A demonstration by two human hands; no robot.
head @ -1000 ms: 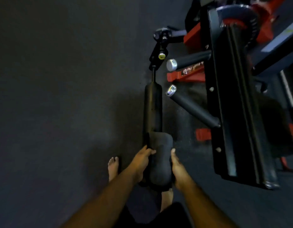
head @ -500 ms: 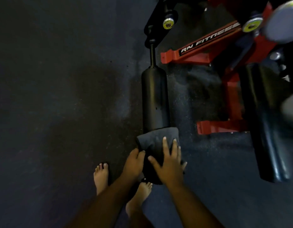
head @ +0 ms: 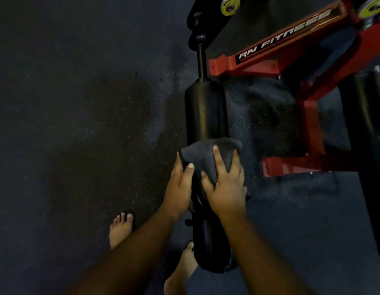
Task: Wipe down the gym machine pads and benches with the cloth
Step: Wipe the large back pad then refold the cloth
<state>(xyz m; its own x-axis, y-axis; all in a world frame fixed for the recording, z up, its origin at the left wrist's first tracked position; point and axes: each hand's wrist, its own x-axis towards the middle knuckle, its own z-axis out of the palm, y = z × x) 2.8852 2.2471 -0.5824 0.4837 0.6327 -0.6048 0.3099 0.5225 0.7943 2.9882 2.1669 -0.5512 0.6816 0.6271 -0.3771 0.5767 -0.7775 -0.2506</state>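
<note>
A long black roller pad (head: 206, 111) runs from a thin black rod at the top toward me. A dark grey cloth (head: 208, 154) is draped over the pad's middle. My right hand (head: 224, 184) grips the cloth round the pad from the right, fingers curled over it. My left hand (head: 179, 186) holds the pad's left side beside the cloth, thumb on the cloth's edge. The pad's near end (head: 210, 252) shows below my wrists.
A red machine frame (head: 291, 45) lettered RN FITNESS lies at the upper right, with a red foot (head: 274, 167) close to my right hand. A second black pad (head: 363, 128) stands at the right edge. Dark rubber floor (head: 78, 124) spreads left. My bare feet (head: 120, 228) stand below.
The cloth and both hands have slid a little up the roller pad, and my right-hand fingers have curled tighter round it. The view has moved closer to the pad.
</note>
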